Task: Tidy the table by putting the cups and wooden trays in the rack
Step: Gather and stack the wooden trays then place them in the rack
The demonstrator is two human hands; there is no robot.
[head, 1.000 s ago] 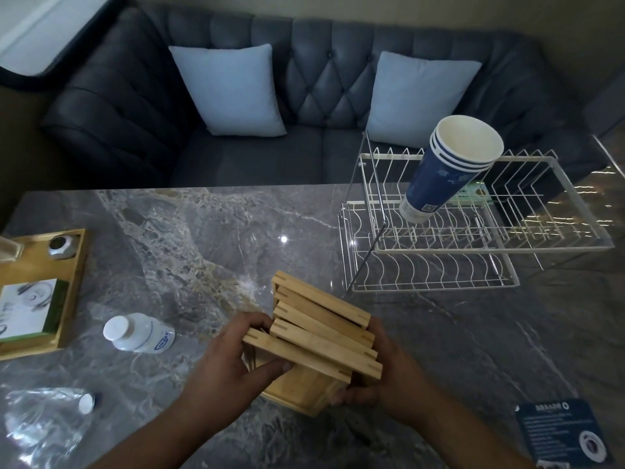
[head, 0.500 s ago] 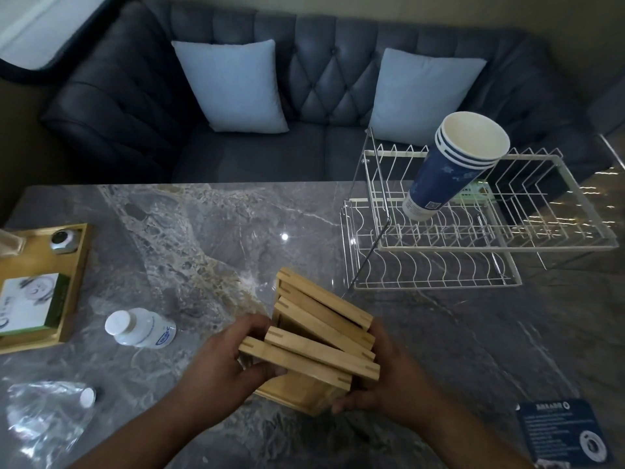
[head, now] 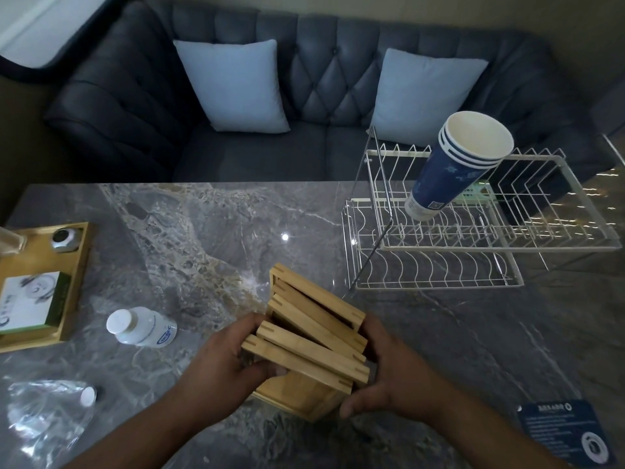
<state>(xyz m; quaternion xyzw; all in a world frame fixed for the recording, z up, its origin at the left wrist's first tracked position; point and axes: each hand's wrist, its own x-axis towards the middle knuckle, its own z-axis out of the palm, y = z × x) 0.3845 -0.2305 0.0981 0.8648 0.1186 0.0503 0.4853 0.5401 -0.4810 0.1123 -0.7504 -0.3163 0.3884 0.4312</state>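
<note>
my left hand (head: 216, 363) and right hand (head: 389, 374) clamp the fanned stack of wooden trays (head: 314, 333) at 6 o'clock on the table (head: 203, 231), rack (head: 439, 265) at 2 o'clock; stiff, light, likely to slide apart, so squeeze both ends.

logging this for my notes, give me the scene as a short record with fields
trays: wooden trays, stacked and fanned, between both hands
left hand: left hand grips the stack's left end
right hand: right hand grips its right end
cups: nested blue cups, tilted in the upper tier
rack: white wire rack, no wooden trays in it
bottle: white bottle, lying on the table
</note>
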